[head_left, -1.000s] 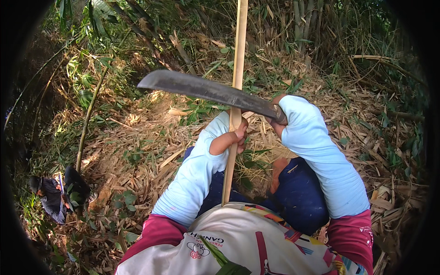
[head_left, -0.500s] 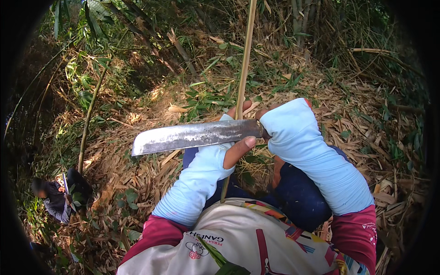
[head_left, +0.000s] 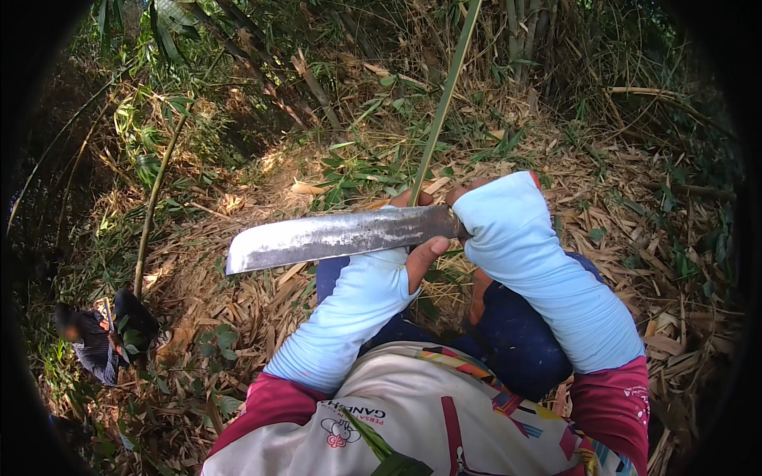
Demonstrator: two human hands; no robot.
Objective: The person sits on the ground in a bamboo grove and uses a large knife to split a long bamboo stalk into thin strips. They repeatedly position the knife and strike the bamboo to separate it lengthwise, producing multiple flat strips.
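A machete (head_left: 341,236) with a broad, worn grey blade lies crosswise in front of me, its squared tip to the left. My right hand (head_left: 494,205), mostly under a light blue sleeve, is closed at the machete's handle end, where most of its fingers are hidden. A long, narrow bamboo strip (head_left: 448,103), green face showing, rises from behind the blade and leans right toward its top. Round the strip, under the blade, my left hand (head_left: 421,263) is closed, its thumb on the near side of the blade and fingertips beyond it.
Dry leaves (head_left: 262,309) cover the sloping ground. At the left, a thin bamboo pole (head_left: 155,214) slants upward, and near its foot another person (head_left: 99,341) sits holding a long blade-like object. Bamboo stems (head_left: 520,40) crowd the back. My dark blue trouser legs (head_left: 524,341) are close below my hands.
The bamboo strip has turned from its pale face to its green face, and its upper end has swung right. My left thumb has shifted slightly right; the machete stays nearly in place.
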